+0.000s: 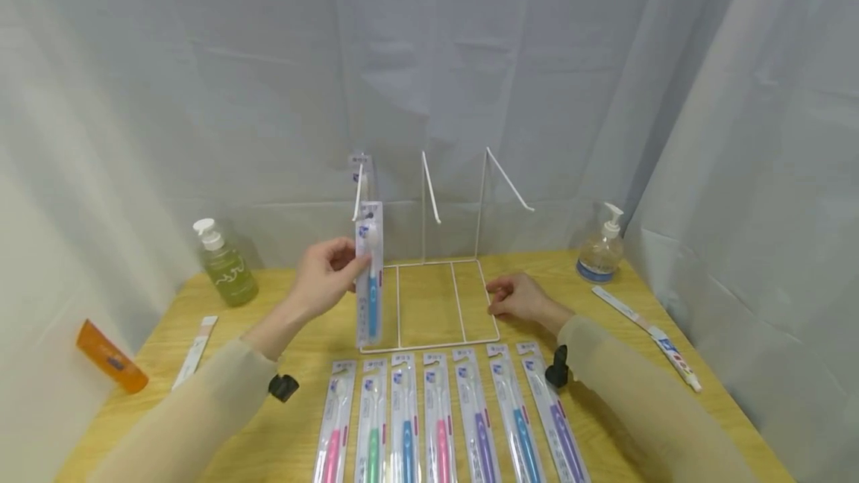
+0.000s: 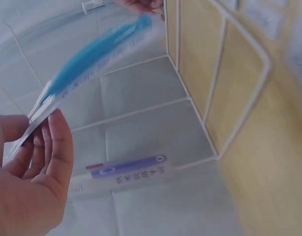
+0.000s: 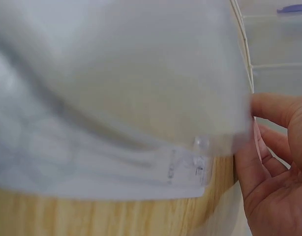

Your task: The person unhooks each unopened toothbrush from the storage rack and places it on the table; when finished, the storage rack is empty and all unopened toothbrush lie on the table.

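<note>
A packaged blue toothbrush (image 1: 370, 282) is pinched by the left hand (image 1: 326, 274) below the wire rack (image 1: 429, 297). The rack base is touched by the right hand (image 1: 520, 298), fingers loosely curled, nothing held. The hook could be missed, since the pack dangles loosely.

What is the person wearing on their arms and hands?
Both arms are in long, loose, pale beige sleeves that end at the wrists. A small black camera is strapped on each wrist. The left hand and right hand are bare: no gloves, and no rings or watch that I can see.

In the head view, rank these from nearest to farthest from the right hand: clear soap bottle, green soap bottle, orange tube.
From the right hand:
1. Clear soap bottle, back right of the table.
2. Green soap bottle, back left.
3. Orange tube, far left edge.
</note>
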A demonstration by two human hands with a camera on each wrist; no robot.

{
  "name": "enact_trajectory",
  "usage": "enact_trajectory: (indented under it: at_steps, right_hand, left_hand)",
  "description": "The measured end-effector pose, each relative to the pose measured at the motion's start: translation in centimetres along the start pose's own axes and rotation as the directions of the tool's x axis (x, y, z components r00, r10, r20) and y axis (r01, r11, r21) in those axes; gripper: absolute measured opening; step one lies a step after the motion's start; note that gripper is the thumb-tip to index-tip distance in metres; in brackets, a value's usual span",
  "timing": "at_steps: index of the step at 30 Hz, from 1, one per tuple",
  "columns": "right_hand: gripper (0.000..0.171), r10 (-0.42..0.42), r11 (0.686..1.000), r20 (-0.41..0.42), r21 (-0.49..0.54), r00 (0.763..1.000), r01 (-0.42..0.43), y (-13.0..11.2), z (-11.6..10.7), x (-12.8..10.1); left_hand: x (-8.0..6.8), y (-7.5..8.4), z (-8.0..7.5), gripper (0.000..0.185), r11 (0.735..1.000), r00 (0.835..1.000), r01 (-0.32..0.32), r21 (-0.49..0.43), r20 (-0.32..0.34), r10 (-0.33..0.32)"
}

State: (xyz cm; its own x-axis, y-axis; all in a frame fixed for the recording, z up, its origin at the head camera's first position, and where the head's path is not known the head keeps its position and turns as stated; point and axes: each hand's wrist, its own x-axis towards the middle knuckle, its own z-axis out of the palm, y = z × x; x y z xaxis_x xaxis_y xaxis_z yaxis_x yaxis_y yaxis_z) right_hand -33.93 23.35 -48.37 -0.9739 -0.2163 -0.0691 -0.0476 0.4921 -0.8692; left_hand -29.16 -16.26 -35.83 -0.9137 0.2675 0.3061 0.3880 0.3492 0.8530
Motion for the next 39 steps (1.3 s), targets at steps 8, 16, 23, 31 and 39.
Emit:
enact_trajectory:
  at_steps: [8,16,23,31,39]
  right_hand:
    - [0.052,0.01,1.0,0.001,0.017,1.0,-0.01,-0.2,-0.3,0.1]
    - [0.052,0.001,1.0,0.007,0.006,1.0,-0.001,-0.4,-0.5,0.1]
    - [0.052,-0.004,1.0,0.007,0.005,1.0,0.004,-0.1,-0.4,0.2]
    - [0.05,-0.007,1.0,-0.006,-0.019,1.0,0.007,0.0,-0.3,0.1]
    - [0.051,0.009,1.0,-0.01,-0.019,1.0,-0.01,0.0,-0.1,0.2]
  left_hand:
    - [-5.7,-2.1,-3.3,0.032,0.987,0.98,0.159,-0.036,0.125,-0.153]
    - [-10.6,-5.1,-5.3,0.044,0.94,0.879,0.339,-0.022,0.363,-0.309]
    - [-13.7,-7.2,-4.9,0.046,0.883,0.787,0.469,-0.012,0.46,-0.412]
    - [-14.5,-8.0,-4.1,0.046,0.864,0.764,0.5,0.062,0.438,-0.474]
    - [-13.4,-6.5,-4.3,0.031,0.777,0.76,0.496,0.387,0.24,-0.604]
